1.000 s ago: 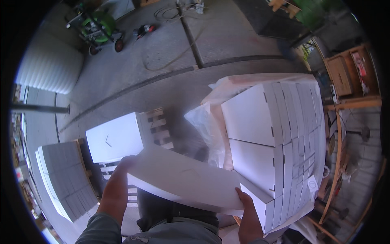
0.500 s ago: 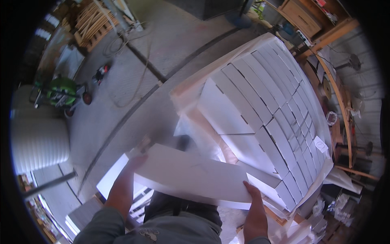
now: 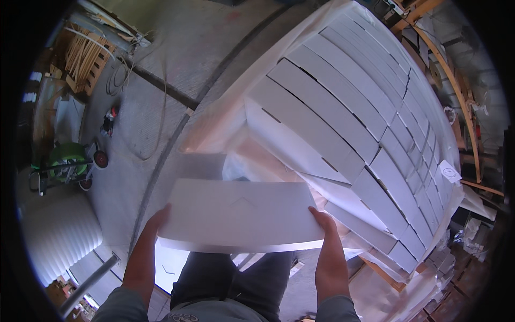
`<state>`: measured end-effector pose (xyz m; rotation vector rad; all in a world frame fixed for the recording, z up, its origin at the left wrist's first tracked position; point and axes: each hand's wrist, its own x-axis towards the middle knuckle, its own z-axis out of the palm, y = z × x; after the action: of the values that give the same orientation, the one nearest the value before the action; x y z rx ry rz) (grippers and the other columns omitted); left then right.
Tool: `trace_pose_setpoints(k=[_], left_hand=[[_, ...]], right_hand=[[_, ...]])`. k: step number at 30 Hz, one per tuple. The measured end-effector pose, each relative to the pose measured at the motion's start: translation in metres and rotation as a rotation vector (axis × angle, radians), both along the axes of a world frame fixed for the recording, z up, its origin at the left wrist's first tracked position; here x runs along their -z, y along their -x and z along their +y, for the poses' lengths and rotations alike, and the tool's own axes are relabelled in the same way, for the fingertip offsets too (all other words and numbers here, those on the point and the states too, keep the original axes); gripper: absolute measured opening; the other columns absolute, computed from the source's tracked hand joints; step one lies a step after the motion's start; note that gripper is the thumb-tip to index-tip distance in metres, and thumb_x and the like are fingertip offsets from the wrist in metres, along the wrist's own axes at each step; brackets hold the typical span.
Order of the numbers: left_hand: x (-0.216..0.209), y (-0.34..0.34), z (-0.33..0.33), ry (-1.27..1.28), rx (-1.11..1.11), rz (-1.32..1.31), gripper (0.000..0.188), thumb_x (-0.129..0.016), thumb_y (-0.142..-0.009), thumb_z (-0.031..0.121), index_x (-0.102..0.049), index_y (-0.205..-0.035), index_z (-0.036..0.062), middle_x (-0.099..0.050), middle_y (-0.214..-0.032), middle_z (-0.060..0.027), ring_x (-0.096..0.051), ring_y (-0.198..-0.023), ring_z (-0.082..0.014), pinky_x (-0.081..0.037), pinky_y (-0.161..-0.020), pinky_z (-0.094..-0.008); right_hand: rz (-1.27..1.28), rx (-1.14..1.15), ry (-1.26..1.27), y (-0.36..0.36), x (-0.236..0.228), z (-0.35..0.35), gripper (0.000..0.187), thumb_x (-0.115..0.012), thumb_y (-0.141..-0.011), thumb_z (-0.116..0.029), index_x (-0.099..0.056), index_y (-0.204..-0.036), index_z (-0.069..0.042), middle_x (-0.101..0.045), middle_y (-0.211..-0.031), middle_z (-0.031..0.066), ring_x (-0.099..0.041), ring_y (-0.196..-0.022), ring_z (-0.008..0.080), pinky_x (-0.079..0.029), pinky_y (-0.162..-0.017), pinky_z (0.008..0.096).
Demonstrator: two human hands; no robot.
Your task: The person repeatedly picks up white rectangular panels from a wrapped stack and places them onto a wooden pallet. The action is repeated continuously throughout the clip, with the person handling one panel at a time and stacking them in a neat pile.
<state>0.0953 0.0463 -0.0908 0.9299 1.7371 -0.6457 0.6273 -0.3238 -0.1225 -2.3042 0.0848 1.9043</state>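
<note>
As the view turned, the box [image 3: 238,214] has swung from slanting down past 3 o'clock to straight along 9-to-3, the cart [image 3: 70,159] from between 10 and 11 o'clock to 9, and the stack [image 3: 327,110] from nearly 4 to between 2 and 3.

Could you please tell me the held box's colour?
The box is white, showing best in the head view.

Carton [image 3: 241,212]: between my left hand [image 3: 159,217] and right hand [image 3: 323,219]
Box stack [image 3: 348,129]: right of it on my feed
Reel cart [image 3: 67,162]: left, beyond the roll [image 3: 61,231]
</note>
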Motion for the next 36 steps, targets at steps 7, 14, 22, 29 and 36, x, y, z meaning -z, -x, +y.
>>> trace_pose_setpoints(k=[7,14,22,29,36], left_hand=[[0.036,0.011,0.006,0.010,-0.020,0.005,0.073,-0.024,-0.098,0.056,-0.042,-0.137,-0.0027,-0.053,-0.130,-0.0212,-0.054,-0.117,-0.0294,-0.040,-0.100,-0.0401],[0.023,-0.021,0.000,-0.029,0.074,0.022,0.072,-0.020,-0.099,0.053,-0.040,-0.137,-0.0042,-0.052,-0.131,-0.0208,-0.053,-0.117,-0.0289,-0.039,-0.101,-0.0385],[-0.040,-0.118,-0.024,0.020,-0.031,0.086,0.068,-0.018,-0.101,0.051,-0.040,-0.137,-0.0019,-0.054,-0.126,-0.0178,-0.055,-0.113,-0.0273,-0.045,-0.096,-0.0388],[-0.053,-0.110,-0.052,0.054,-0.255,-0.019,0.070,-0.016,-0.099,0.055,-0.036,-0.140,0.0018,-0.052,-0.131,-0.0183,-0.054,-0.119,-0.0309,-0.044,-0.099,-0.0458],[-0.099,-0.178,-0.091,-0.031,-0.316,-0.136,0.071,-0.017,-0.098,0.058,-0.039,-0.138,0.0029,-0.053,-0.130,-0.0161,-0.053,-0.119,-0.0320,-0.044,-0.100,-0.0464]], right_hand=[[0.119,0.041,-0.023,-0.024,0.094,0.029,0.078,-0.051,-0.083,-0.068,-0.062,-0.120,0.000,-0.063,-0.117,0.0169,-0.059,-0.105,0.0271,-0.039,-0.097,0.0361],[0.104,-0.017,-0.023,-0.029,0.184,0.025,0.065,-0.058,-0.084,-0.057,-0.064,-0.109,0.002,-0.063,-0.107,0.0193,-0.059,-0.099,0.0289,-0.041,-0.091,0.0406],[-0.099,0.212,-0.127,-0.037,0.174,-0.018,0.056,-0.061,-0.085,-0.050,-0.062,-0.102,0.003,-0.060,-0.098,0.0220,-0.058,-0.092,0.0312,-0.042,-0.084,0.0433],[-0.600,0.570,-0.009,0.106,0.024,-0.041,0.049,-0.064,-0.086,-0.043,-0.060,-0.095,0.004,-0.058,-0.091,0.0244,-0.057,-0.086,0.0332,-0.043,-0.078,0.0456],[0.051,1.336,-0.157,0.235,-0.090,0.056,0.070,-0.070,-0.082,-0.041,-0.049,-0.125,0.011,-0.054,-0.123,0.0192,-0.051,-0.112,0.0262,-0.040,-0.097,0.0355]])
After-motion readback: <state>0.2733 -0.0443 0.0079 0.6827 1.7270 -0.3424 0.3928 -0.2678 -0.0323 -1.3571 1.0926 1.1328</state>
